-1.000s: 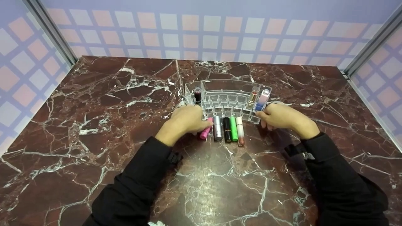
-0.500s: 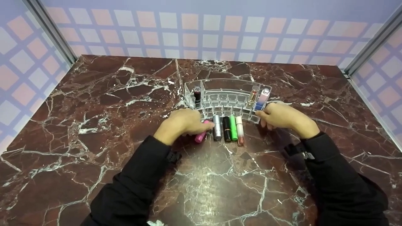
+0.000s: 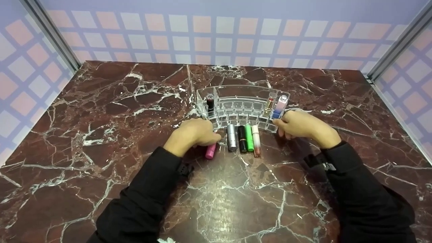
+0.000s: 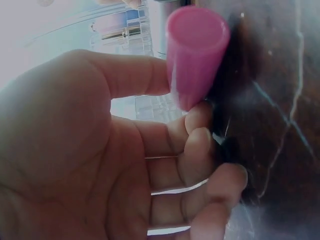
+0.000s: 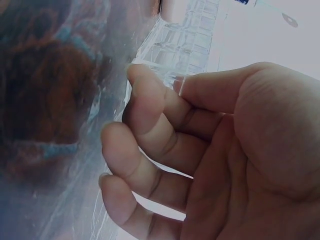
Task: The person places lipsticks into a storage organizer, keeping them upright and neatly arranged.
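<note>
My left hand (image 3: 194, 132) pinches a pink lipstick tube (image 3: 210, 152) between thumb and forefinger, low over the tabletop. In the left wrist view the round end of the pink lipstick tube (image 4: 195, 55) points at the camera, and the other fingers curl loosely below it. My right hand (image 3: 302, 125) holds the front right corner of a clear tiered lipstick organizer (image 3: 241, 118); in the right wrist view, thumb and forefinger pinch the clear wall of the organizer (image 5: 182, 50). A dark lipstick (image 3: 210, 103), a gold lipstick (image 3: 269, 106) and a pink-to-blue tube (image 3: 280, 106) stand in the organizer.
Before the organizer lie a silver tube (image 3: 232, 137), a black tube (image 3: 242, 139), a green tube (image 3: 249, 137) and a white-to-brown lip gloss tube (image 3: 256, 140), side by side. The red-brown marbled table (image 3: 135, 189) is bordered by checked panels (image 3: 216, 37) behind and at both sides.
My left hand has drawn the pink lipstick tube a little left and toward me, away from the silver tube. My right hand has stayed on the organizer's corner.
</note>
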Demonstrator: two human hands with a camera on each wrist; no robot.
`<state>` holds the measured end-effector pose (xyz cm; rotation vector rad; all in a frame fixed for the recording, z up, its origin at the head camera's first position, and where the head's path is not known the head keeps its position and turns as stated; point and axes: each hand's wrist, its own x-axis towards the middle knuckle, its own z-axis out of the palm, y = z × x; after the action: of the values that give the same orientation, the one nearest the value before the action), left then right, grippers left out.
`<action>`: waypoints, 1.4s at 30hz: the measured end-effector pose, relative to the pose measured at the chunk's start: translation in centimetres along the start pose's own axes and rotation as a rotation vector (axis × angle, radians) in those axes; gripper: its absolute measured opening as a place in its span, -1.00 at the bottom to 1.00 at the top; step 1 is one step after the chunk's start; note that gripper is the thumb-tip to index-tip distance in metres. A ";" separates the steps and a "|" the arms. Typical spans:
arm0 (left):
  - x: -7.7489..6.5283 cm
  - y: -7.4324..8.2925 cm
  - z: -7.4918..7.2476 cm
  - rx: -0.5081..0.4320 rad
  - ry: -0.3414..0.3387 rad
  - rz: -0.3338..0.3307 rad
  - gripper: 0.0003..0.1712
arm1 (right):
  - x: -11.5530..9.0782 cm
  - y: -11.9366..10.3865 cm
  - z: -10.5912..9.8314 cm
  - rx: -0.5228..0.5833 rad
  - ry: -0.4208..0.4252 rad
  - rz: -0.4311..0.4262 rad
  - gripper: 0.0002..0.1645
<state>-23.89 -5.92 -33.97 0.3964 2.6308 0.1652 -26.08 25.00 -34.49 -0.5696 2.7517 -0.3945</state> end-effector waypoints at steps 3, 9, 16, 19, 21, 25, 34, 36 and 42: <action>0.1 0.1 0.0 0.013 -0.003 -0.009 -0.55 | -0.1 0.0 0.0 0.021 -0.008 0.012 -0.41; 0.5 0.0 0.2 0.014 -0.004 -0.023 -0.53 | -0.1 0.1 0.1 0.051 -0.021 0.021 -0.42; 0.7 -0.2 0.3 -0.007 0.017 -0.012 -0.54 | 0.0 0.2 0.1 0.024 -0.023 0.013 -0.39; 0.8 -0.4 0.3 -0.015 0.038 -0.002 -0.55 | 0.0 0.3 0.1 0.019 -0.028 0.017 -0.39; 0.8 -0.4 0.3 -0.025 0.045 0.006 -0.53 | 0.0 0.3 0.1 0.021 -0.031 0.023 -0.39; 0.9 -0.5 0.3 -0.037 0.052 0.024 -0.52 | 0.1 0.2 0.1 0.005 -0.015 0.012 -0.40; 0.4 0.2 -0.2 -0.037 0.084 0.068 -0.49 | 0.1 0.2 0.0 0.013 -0.024 0.018 -0.40; 0.4 0.2 -0.2 -0.041 0.119 0.084 -0.47 | 0.1 0.2 0.0 0.017 -0.023 0.018 -0.40; 0.5 0.1 -0.2 -0.094 0.217 0.122 -0.44 | 0.1 0.2 0.0 0.022 -0.023 0.022 -0.40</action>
<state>-24.39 -5.65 -33.97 0.5335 2.7973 0.3901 -26.23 25.08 -34.59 -0.5350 2.7258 -0.4105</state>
